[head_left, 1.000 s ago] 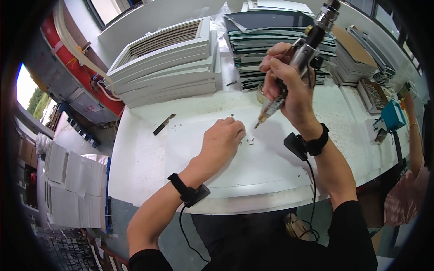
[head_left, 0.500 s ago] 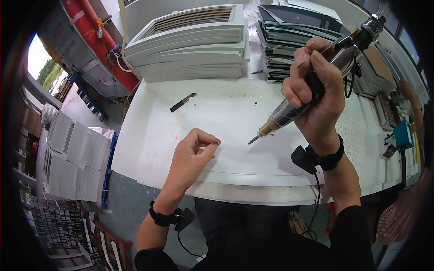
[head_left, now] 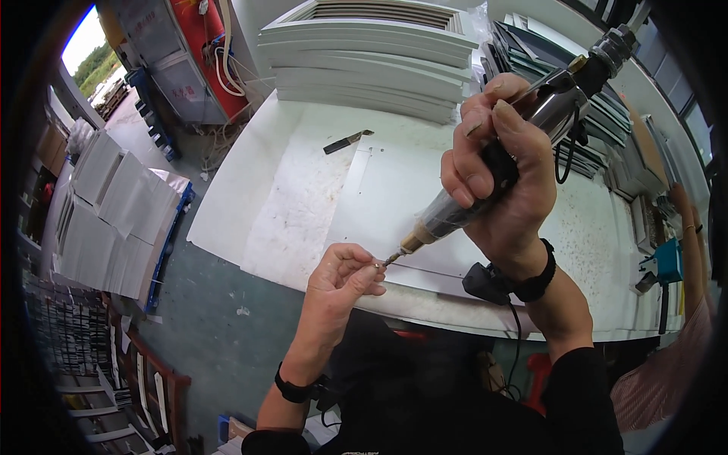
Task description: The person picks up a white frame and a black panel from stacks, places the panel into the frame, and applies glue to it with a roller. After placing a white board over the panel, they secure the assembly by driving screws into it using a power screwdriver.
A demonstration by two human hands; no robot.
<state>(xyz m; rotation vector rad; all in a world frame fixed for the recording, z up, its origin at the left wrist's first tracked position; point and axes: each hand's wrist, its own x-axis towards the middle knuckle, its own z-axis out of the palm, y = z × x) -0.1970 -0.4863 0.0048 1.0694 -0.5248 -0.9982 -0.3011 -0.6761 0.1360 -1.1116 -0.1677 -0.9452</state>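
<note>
My right hand (head_left: 512, 182) is wrapped round a power screwdriver (head_left: 447, 216) with a metal and black body, tilted with its bit pointing down to the left. Its bit tip meets the fingertips of my left hand (head_left: 337, 280), which pinch a small shiny screw (head_left: 378, 265); the fingers hide most of it. Both hands are over the near edge of a flat white panel (head_left: 394, 186) that has small holes near its corner. Beyond the left hand, a dark-handled knife (head_left: 345, 142) lies on the white table.
White louvred frames (head_left: 371, 76) are stacked at the back, with dark-edged panels (head_left: 523, 53) to their right. A teal tool (head_left: 669, 260) stands at the right, near another person's arm (head_left: 688, 227). Stacked white boards (head_left: 114, 220) stand on the floor at the left.
The screwdriver has come down and left, so its bit now meets my left fingertips. My left hand has moved nearer the table's front edge. The view has turned.
</note>
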